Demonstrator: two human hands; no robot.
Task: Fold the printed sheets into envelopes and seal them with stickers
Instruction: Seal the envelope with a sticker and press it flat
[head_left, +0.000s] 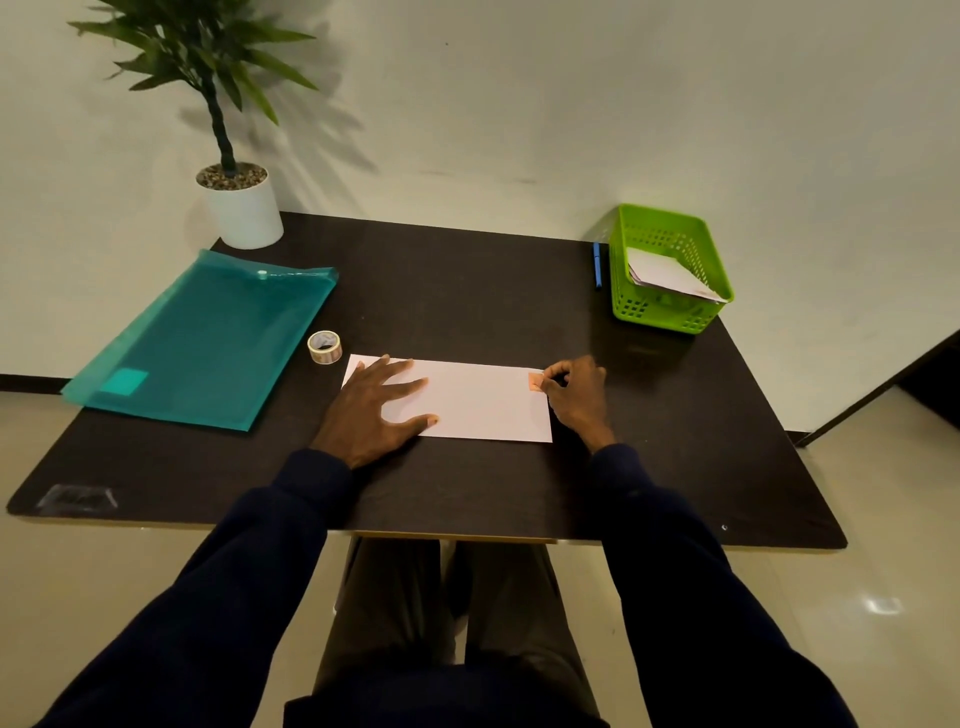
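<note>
Sheet folded into a long envelope, lying flat at the near middle of the dark table, its long axis running left to right.

Left hand lies flat with spread fingers on the sheet's left end; right hand, fingers curled, pinches an orange sticker at the sheet's far right corner. A sticker roll stands just beyond the left corner, beside a teal folder. A green basket holding folded papers sits far right, with a blue pen alongside it.

Folder left, sticker roll beside sheet, basket right.
</note>
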